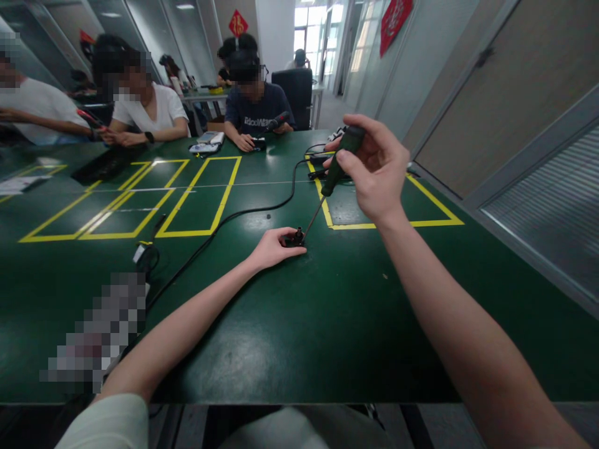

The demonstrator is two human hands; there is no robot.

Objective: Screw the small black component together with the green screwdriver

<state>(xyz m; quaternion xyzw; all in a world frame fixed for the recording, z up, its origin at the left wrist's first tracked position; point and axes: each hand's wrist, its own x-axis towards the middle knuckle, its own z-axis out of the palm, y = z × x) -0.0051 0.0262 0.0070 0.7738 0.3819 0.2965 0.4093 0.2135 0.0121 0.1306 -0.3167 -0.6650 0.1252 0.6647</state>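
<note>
My right hand (377, 159) is closed around the dark green handle of a screwdriver (337, 163), held at a slant. Its thin metal shaft runs down and to the left, and the tip meets or nearly meets a small black part (298, 237) on the green table (299, 324). Thumb and fingers of my left hand (275, 247) grip that part from the left, pressing it to the tabletop. A short round post stands up from the part; its exact kind is too small to tell.
A black cable (248, 212) crosses the table left of my hands. Yellow tape rectangles (397, 223) mark the surface. A coiled black cord (148, 257) lies to the left, near a blurred-out object (103, 330). Across the table sit co-workers (259, 103); one holds a dark tool.
</note>
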